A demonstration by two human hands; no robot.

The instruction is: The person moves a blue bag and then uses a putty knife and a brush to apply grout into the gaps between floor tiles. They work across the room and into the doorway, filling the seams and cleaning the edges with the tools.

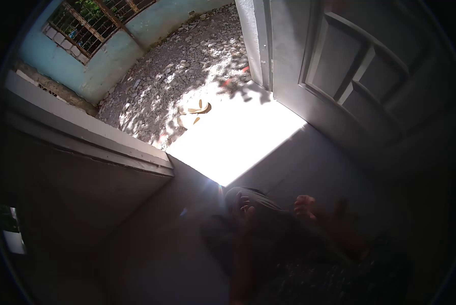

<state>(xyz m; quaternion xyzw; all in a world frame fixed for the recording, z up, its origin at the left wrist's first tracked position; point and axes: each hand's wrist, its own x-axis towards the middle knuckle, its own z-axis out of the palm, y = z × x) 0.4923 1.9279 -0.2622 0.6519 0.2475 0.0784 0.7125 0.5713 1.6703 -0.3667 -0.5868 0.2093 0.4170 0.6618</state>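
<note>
Deep in shadow, with both forearms fading into darkness. Left hand (246, 203) raised half open, fingers loosely bent; right hand (305, 207) apart from it, fingers curled inward, closure unclear. Cannot tell whether either grips anything. Dark shape (268, 204) just beside left hand, too dim to identify. Sunlit floor (238, 137) beyond, washed out white.

Strong daylight comes from outside through the doorway and makes a pure white glare on the floor (238, 137). Leaf shadows fall in patches over the gravel (162, 66). The room inside is very dim, and the lower part seems a little hazy, perhaps soft in focus. The wide lens bends straight lines, and its round border turns black at the corners.
</note>
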